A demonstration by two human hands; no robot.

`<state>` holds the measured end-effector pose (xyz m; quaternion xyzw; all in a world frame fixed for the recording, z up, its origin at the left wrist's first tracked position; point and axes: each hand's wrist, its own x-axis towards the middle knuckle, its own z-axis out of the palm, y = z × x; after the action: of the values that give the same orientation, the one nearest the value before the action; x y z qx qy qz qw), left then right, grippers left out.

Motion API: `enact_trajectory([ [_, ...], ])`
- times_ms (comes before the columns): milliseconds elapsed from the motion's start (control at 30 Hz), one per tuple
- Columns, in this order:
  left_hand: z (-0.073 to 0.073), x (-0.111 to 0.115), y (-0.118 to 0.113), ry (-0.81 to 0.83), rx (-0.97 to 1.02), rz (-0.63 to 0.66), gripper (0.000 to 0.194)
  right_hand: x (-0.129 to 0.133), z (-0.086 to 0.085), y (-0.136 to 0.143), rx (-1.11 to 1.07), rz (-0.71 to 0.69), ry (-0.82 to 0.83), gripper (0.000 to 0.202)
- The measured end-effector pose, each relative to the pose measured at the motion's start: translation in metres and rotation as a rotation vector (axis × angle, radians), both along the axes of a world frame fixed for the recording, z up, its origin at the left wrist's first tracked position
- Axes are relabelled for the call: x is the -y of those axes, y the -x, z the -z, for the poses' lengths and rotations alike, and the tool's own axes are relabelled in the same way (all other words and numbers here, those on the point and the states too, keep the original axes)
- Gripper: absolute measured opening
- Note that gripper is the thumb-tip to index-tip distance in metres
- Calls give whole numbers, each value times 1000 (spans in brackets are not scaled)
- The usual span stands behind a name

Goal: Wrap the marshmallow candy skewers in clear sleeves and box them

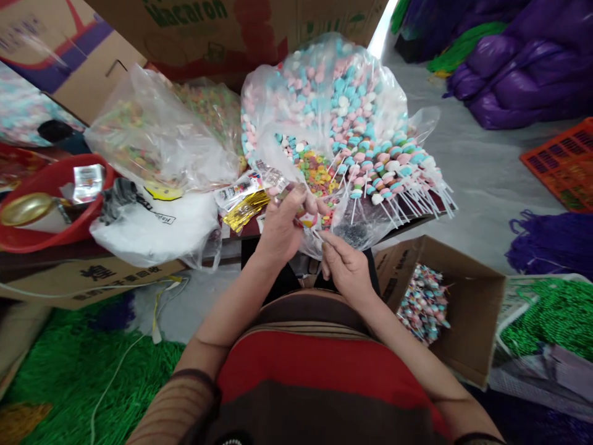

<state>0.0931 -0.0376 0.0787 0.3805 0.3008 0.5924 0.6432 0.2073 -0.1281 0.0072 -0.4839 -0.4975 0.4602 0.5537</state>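
My left hand [283, 227] is closed around a small printed candy wrapper [307, 220], its fingers covering most of it. What is inside the wrapper is hidden. Just to the right, my right hand [345, 267] pinches a thin white stick [317, 235] at the wrapper's lower end. Beyond my hands lie ring-shaped gummy candies [317, 173] in clear plastic. Candy skewers [386, 164] on white sticks are piled to the right of them. Gold twist ties [245, 210] and flat printed wrappers [238, 190] rest left of my left hand.
A large clear bag of pink, blue and white candies [319, 80] stands at the back. Left are a knotted bag [157, 225] and a red basin [41, 238]. A cardboard box [472, 309] with wrapped candies sits low right. A Macaron carton [259, 37] stands behind.
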Motion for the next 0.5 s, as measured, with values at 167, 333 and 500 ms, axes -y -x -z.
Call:
enact_trajectory([
  [167, 14, 11, -7, 27, 3, 108, 43, -5, -3, 17, -203, -119, 57, 41],
  [333, 15, 14, 4, 81, 49, 286, 60, -12, -14, 18, -613, -256, 219, 30],
  [500, 4, 3, 18, 41, 181, 240, 59, -11, -19, 8, -730, -391, 325, 31],
])
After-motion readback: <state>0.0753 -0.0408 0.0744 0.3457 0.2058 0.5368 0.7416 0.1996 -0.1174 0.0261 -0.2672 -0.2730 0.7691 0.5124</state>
